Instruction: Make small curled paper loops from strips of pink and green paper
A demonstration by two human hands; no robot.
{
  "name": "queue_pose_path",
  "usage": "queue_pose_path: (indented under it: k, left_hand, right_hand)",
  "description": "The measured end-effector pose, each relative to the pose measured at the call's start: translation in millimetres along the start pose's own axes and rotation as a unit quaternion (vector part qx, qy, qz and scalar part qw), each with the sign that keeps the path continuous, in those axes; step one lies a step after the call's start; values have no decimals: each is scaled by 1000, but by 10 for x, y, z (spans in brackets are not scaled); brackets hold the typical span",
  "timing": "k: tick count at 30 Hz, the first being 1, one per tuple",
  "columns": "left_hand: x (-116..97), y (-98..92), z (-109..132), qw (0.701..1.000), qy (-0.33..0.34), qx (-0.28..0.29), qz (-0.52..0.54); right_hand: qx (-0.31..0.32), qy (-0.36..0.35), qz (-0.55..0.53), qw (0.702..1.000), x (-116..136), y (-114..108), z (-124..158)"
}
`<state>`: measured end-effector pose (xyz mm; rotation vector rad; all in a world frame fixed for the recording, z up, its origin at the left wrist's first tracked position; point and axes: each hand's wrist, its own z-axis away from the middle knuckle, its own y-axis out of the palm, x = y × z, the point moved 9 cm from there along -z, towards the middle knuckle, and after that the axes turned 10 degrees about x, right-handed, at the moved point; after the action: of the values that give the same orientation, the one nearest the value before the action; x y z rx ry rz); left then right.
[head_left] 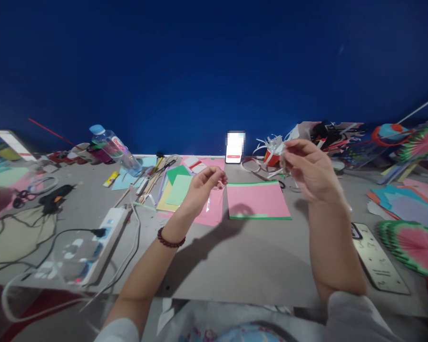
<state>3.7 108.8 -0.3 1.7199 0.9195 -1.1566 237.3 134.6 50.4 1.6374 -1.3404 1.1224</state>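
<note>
My left hand (207,184), with a dark red bead bracelet on its wrist, hovers above the pink sheets left of centre. Its fingers are pinched; a shiny, see-through bit shows by the fingertips, too small to name. Raised higher on the right, my right hand (308,168) has its thumb and fingers pressed together on something pale and thin that blurs into the background. Between and below the hands lies a pink paper with green edges (258,200), flat on the table. Light green paper (179,189) lies close to my left hand.
A phone (234,147) stands against the blue wall. On the left are a plastic bottle (117,149), a power strip (107,242) with cables, and sticks (153,175). To the right sit a red cup of paper strips (271,156), a patterned phone (381,261) and pleated paper fans (413,242).
</note>
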Motion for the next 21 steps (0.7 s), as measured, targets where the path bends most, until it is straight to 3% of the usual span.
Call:
queue_pose_path:
  k: [2,4,10,12,21]
  left_hand:
    - [-8,16,1,1000,8,7,-8]
    - [-22,69,12,999,23,23,-29]
    - [28,217,70,993,31,31,-114]
    - [71,204,66,993,22,17,-111]
    - [223,196,12,991,-22,35,-128]
  right_hand:
    - [-8,-3,-5,1000,35,-97,37]
    - [5,17,-23,1000,-30,-13,69]
    - [106,107,-111,982,-456,753,168]
    - [127,126,-144,973,-560,912,200]
    - [104,165,-174,965,-677,991,260]
